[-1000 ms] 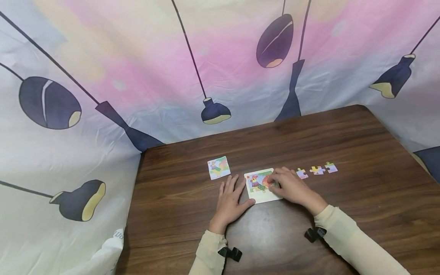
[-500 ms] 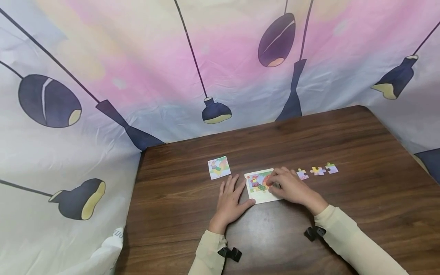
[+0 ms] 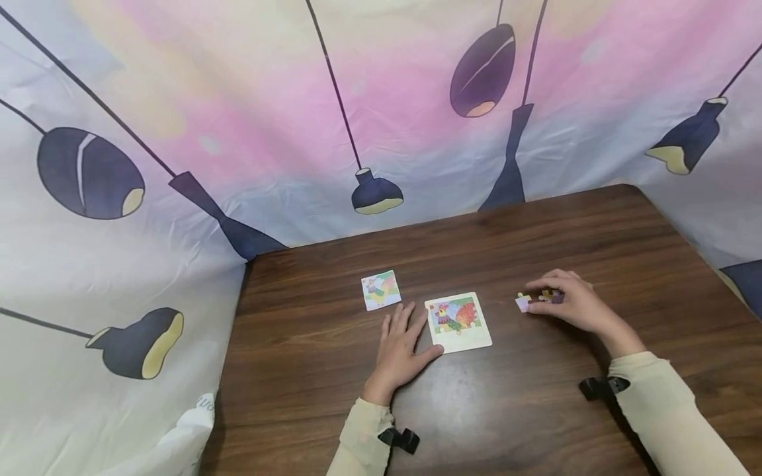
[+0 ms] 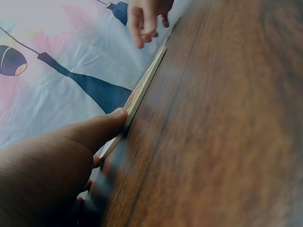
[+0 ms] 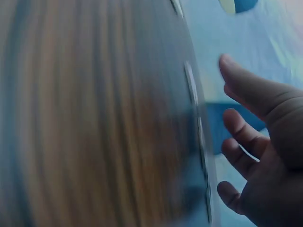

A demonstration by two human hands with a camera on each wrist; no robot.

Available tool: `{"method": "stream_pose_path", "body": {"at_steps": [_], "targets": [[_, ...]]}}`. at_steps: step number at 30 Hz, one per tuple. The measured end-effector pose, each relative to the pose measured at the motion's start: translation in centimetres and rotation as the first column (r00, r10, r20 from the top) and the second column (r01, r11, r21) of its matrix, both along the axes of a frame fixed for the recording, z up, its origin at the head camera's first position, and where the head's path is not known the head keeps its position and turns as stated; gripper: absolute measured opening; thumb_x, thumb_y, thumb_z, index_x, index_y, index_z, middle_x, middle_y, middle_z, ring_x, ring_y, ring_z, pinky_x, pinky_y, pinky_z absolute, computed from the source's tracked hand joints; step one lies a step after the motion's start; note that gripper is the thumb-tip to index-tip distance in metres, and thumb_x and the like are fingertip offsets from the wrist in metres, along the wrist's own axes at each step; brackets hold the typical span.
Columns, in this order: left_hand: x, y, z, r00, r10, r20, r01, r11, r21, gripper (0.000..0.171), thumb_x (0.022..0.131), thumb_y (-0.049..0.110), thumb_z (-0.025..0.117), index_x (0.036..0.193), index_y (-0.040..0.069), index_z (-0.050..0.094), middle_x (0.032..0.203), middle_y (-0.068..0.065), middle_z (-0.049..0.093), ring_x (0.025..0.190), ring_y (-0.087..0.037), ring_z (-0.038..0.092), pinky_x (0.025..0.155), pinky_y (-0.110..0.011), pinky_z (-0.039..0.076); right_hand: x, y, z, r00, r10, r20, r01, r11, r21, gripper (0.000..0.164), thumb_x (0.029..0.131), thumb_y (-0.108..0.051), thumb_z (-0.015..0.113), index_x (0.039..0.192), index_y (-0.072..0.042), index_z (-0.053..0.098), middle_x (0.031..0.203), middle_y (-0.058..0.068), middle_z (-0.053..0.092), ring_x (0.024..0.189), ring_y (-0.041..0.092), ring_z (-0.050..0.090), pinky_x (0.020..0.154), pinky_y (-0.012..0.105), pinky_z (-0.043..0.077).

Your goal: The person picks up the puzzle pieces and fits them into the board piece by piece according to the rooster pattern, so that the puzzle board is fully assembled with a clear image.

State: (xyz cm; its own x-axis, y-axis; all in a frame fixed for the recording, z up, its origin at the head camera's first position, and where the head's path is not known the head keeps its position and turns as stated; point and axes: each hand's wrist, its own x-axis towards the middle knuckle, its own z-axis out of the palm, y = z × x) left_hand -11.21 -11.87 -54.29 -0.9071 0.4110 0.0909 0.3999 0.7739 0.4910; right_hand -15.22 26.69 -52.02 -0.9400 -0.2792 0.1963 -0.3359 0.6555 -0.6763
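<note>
Right grip (image 3: 579, 304) is hovering wide around pieces (image 3: 522, 303), seemingly holding none; pinching one by edges should serve. Left grip (image 3: 399, 350) is lying splayed, thumb touching board (image 3: 464, 342) alongside.

Puzzle board (image 3: 468, 340) on table (image 3: 297, 350), card (image 3: 381, 291) left and slightly behind, loose pieces (image 3: 523, 304) right, backdrop (image 3: 262, 99) behind table.

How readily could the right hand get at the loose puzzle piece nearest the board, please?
Probably yes: the right hand is right beside that puzzle piece, and nothing visible blocks the way.
</note>
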Motion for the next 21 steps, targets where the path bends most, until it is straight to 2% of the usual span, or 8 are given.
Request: {"method": "stream_pose_path", "body": {"at_steps": [2, 4, 11, 16, 21], "targets": [[-0.1, 0.0, 0.0, 1.000, 0.002, -0.006, -0.002, 1.000, -0.001, 0.077, 0.099, 0.055, 0.068, 0.161, 0.014, 0.047, 0.170, -0.015, 0.032, 0.160, -0.039, 0.017, 0.127, -0.063, 0.013, 0.0, 0.9, 0.1, 0.999, 0.004, 0.031, -0.004, 1.000, 0.024, 0.043, 0.084, -0.019, 0.091, 0.122, -0.006, 0.077, 0.115, 0.016, 0.066, 0.110, 0.038, 0.051, 0.091, 0.067, 0.032], [-0.2, 0.1, -0.1, 1.000, 0.004, -0.007, -0.004, 1.000, -0.007, 0.077, 0.099, 0.055, 0.068, 0.161, 0.014, 0.047, 0.170, -0.015, 0.032, 0.160, -0.039, 0.018, 0.127, -0.063, 0.013, 0.0, 1.4, 0.1, 0.999, 0.013, 0.047, -0.016, 0.999, 0.051, 0.045, 0.084, -0.019, 0.091, 0.124, -0.004, 0.076, 0.117, 0.018, 0.065, 0.112, 0.040, 0.049, 0.091, 0.070, 0.028], [-0.2, 0.1, -0.2, 1.000, 0.000, 0.008, 0.000, 1.000, -0.015, 0.079, 0.099, 0.056, 0.068, 0.162, 0.015, 0.045, 0.171, -0.015, 0.029, 0.161, -0.038, 0.016, 0.128, -0.062, 0.012, -0.4, 1.1, 0.1, 0.999, 0.007, 0.034, -0.012, 0.990, 0.140, 0.042, 0.085, -0.021, 0.091, 0.122, -0.007, 0.079, 0.113, 0.012, 0.065, 0.107, 0.033, 0.049, 0.082, 0.055, 0.024], [-0.1, 0.1, 0.0, 1.000, 0.001, -0.003, -0.001, 1.000, -0.007, 0.077, 0.099, 0.055, 0.068, 0.161, 0.014, 0.047, 0.170, -0.016, 0.032, 0.160, -0.040, 0.018, 0.127, -0.064, 0.014, -0.4, 0.6, 0.1, 0.999, 0.023, 0.044, -0.030, 0.985, 0.171, 0.035, 0.086, -0.021, 0.089, 0.118, -0.009, 0.081, 0.109, 0.008, 0.064, 0.102, 0.029, 0.048, 0.079, 0.051, 0.023], [0.0, 0.1, 0.1, 1.000, -0.001, -0.003, 0.001, 1.000, -0.005, 0.077, 0.099, 0.055, 0.067, 0.161, 0.014, 0.047, 0.170, -0.016, 0.032, 0.160, -0.039, 0.018, 0.127, -0.064, 0.013, -0.2, 0.4, 0.1, 0.999, 0.028, 0.023, -0.032, 0.981, 0.189, 0.029, 0.087, -0.018, 0.089, 0.113, -0.008, 0.080, 0.105, 0.005, 0.064, 0.100, 0.029, 0.048, 0.080, 0.053, 0.023]]}}
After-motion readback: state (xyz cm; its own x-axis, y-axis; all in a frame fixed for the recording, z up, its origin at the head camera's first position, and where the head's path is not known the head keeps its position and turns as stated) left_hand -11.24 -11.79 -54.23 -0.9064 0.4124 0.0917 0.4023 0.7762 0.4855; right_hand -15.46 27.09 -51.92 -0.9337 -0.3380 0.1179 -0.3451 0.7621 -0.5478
